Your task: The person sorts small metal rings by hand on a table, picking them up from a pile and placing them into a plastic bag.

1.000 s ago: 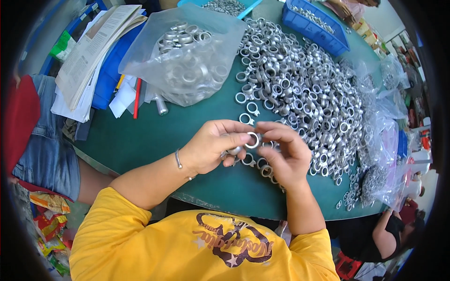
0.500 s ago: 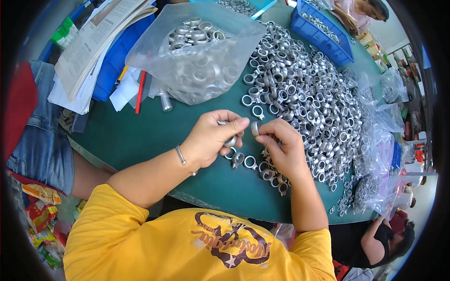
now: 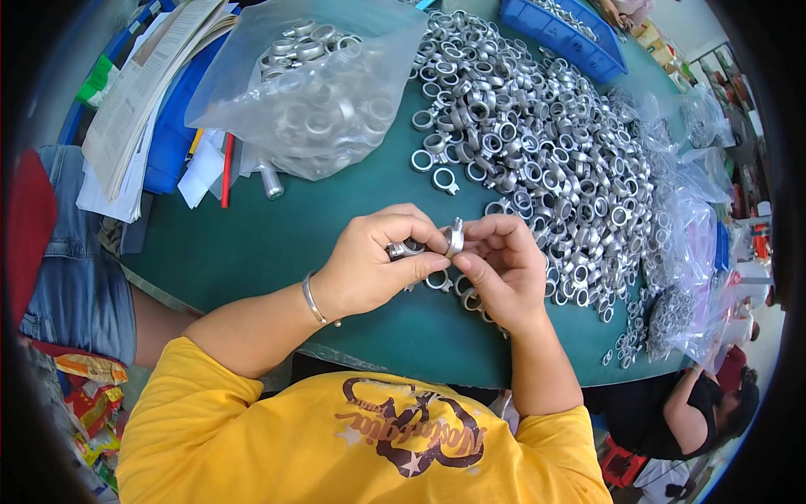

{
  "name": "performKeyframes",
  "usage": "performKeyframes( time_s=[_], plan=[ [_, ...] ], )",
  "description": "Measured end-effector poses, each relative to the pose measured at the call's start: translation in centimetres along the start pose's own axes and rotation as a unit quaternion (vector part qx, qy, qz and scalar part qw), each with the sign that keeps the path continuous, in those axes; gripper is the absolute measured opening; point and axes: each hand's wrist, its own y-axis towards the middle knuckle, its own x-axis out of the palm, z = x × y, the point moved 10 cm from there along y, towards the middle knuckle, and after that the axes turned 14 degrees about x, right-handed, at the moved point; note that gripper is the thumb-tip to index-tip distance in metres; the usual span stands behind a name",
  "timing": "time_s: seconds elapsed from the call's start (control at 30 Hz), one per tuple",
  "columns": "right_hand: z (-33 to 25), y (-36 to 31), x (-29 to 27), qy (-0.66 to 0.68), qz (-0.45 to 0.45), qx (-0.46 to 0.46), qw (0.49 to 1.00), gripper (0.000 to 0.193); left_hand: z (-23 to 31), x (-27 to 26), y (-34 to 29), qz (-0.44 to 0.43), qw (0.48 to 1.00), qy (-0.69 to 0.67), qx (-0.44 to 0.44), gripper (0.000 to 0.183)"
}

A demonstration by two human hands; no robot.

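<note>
Between the fingertips of both hands stands a small silvery metal ring (image 3: pixel 454 238) with a stub on its upper edge. My left hand (image 3: pixel 369 250) pinches it from the left with thumb and forefinger. Curled in that same hand is another metal ring (image 3: pixel 406 249), partly covered by the fingers; whether more lie behind it I cannot tell. My right hand (image 3: pixel 509 270) closes on the upright ring from the other side. Below the hands a few loose rings (image 3: pixel 438 280) lie on the green tabletop (image 3: pixel 336 214), partly hidden by my fingers.
A large heap of metal rings (image 3: pixel 537 143) spreads to the right. Beyond are a clear bag of rings (image 3: pixel 327 109) and a blue bin (image 3: pixel 571 38). Papers (image 3: pixel 138 109), a red pen (image 3: pixel 227 172) and a metal cylinder (image 3: pixel 271 182) lie left. People sit nearby.
My hands have come together. The ring that my right fingers held apart is now gripped between both hands, with its stub up. The whole view has shifted slightly.
</note>
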Motion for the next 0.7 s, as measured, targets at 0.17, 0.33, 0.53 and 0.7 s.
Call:
performKeyframes(
  time_s=[0.17,0.33,0.53,0.7],
  plan=[
    [-0.8,-0.1,-0.1,-0.023,0.012,-0.055,0.998,0.030,-1.0,0.5,-0.5,0.003,0.994,-0.064,-0.088,0.010],
    [-1.3,-0.5,-0.1,-0.100,0.049,-0.091,0.990,0.031,-1.2,0.4,-0.6,0.018,0.995,-0.075,-0.062,0.011],
    [-3.7,-1.1,0.6,-0.256,0.093,-0.200,0.941,0.034,-1.2,0.1,-0.6,0.036,0.993,-0.060,-0.096,0.012],
    [-5.6,-1.9,0.6,-0.288,0.139,-0.261,0.911,0.032,-1.5,-0.6,-0.8,0.044,0.992,-0.028,-0.119,0.015]
  ],
)
